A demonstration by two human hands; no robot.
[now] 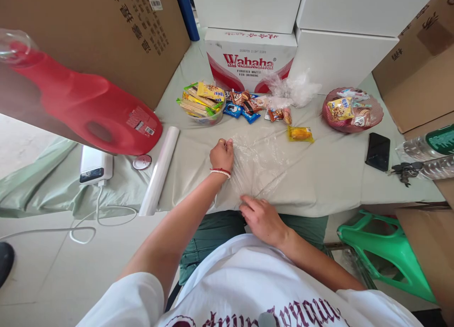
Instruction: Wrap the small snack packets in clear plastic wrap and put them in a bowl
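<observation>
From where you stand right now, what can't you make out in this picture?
All in the head view:
Left grip: the curled hand hides its exact pinch on the clear plastic.
Lower snacks in the clear tub: covered by the packets on top.
Red jug: capped end cut off by the left edge; its label's print is too small to read.
Green-labelled bottle: cut off by the right edge.

Plastic film lies front-centre on the tabletop, the left hand at its left edge, the right hand at its near edge. Behind it, from left to right: tub holding snacks, loose packets, bowl; at the rear, a carton. Left of the film: roll, then jug. Right: phone, before the bowl, then bottles.
</observation>
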